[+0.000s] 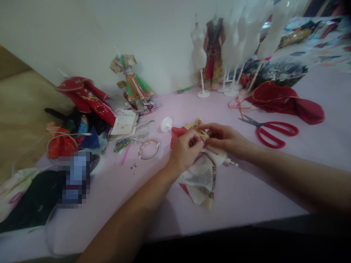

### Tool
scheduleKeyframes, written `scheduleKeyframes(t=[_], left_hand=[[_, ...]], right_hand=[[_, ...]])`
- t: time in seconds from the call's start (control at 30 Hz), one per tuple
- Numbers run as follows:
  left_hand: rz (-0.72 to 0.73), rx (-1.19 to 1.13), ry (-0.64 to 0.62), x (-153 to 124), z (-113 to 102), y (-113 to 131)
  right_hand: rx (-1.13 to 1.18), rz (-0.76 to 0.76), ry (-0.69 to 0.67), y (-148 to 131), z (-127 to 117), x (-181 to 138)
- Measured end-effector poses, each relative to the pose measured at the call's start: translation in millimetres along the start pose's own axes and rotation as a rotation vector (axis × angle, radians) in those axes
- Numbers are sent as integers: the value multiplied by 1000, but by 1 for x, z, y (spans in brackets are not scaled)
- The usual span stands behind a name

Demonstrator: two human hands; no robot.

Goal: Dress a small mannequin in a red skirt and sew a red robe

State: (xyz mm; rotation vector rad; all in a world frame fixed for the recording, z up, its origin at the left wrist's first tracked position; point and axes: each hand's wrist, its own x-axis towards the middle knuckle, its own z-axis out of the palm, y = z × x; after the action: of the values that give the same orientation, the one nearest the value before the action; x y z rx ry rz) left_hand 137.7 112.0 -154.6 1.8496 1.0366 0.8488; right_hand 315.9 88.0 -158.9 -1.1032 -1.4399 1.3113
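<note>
A small doll's dress [196, 179], cream with red and patterned trim, lies on its side on the table, apparently on a mini mannequin. The mannequin's white round base [166, 124] sticks out at the upper left, and its neck tip [233, 163] at the right. My left hand [188, 149] is closed in a pinch on the dress fabric near the middle. Opposite it, my right hand [219, 137] has thumb and fingers drawn together on the same cloth. Whatever fine detail lies between the fingertips is hidden.
Red-handled scissors [270, 133] lie to the right, near a red cloth bundle [285, 100]. White mannequins [199, 47] stand at the back. Left of the dress are a bangle [148, 149], a pink strip [125, 155] and a paper card [124, 123]; a blurred-out device [76, 179] lies farther left.
</note>
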Motion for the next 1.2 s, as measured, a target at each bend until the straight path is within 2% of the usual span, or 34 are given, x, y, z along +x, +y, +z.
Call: scheduleKeyframes(t=[0.2, 0.33, 0.53, 0.63, 0.77, 0.97, 1.2], left_hand=[[-61, -82, -31, 2, -6, 2], [-106, -82, -91, 6, -18, 5], [-139, -150, -46, 13, -39, 13], [-158, -196, -71, 13, -40, 13], [-156, -161, -107, 12, -36, 10], [-126, -100, -149, 13, -35, 6], [-139, -73, -142, 14, -44, 7]], right_hand=[[22, 27, -5, 0, -4, 0], [16, 45, -25, 4, -7, 1], [-28, -21, -38, 13, -9, 4], [-150, -64, 43, 9, -11, 2], [-312, -226, 133, 0, -10, -3], [-479, -351, 87, -4, -2, -7], [-525, -290, 37, 2, -4, -4]])
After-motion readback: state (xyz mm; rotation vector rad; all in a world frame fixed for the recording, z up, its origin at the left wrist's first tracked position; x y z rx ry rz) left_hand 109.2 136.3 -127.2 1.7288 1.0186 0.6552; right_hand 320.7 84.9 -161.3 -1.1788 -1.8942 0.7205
